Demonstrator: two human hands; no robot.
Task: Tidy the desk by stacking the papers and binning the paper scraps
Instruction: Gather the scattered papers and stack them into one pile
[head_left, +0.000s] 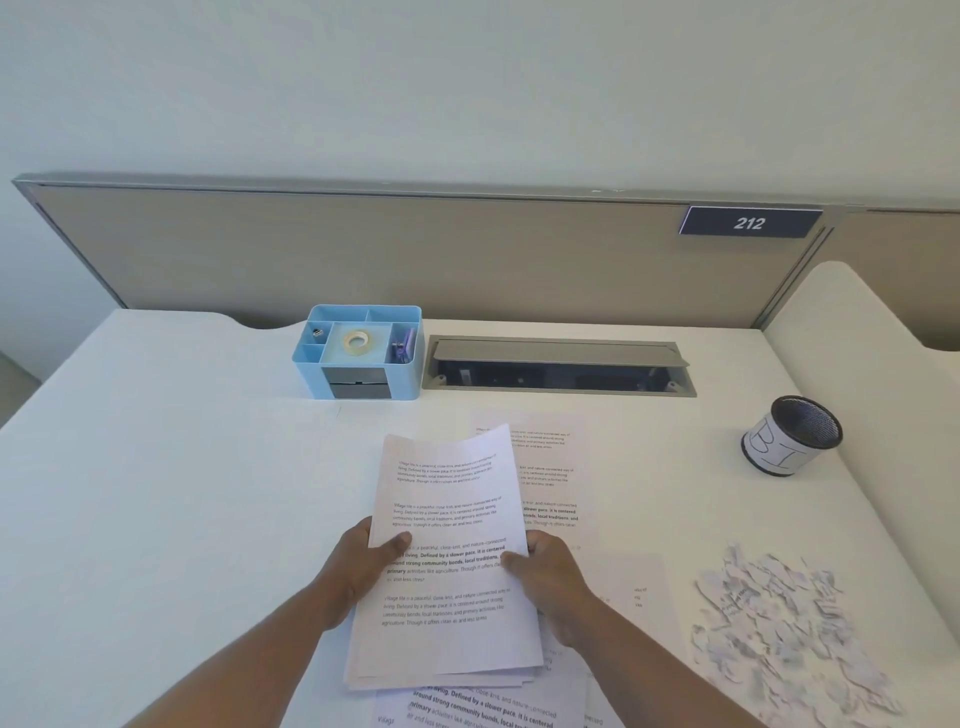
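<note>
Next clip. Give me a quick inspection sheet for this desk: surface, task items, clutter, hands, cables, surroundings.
Surface: white desk, bare on its left side.
Task items: stack of papers held in both hands; more loose sheets lie flat beneath and beside it; paper scraps piled at right; mesh bin upright beyond them, none seen in it.
Clutter: blue organizer with a tape roll.
Hands: left hand and right hand grip the stack's edges, thumbs on top.
Cables: none seen; cable hatch lid is raised.
Surroundings: beige partition with a 212 sign.
</note>
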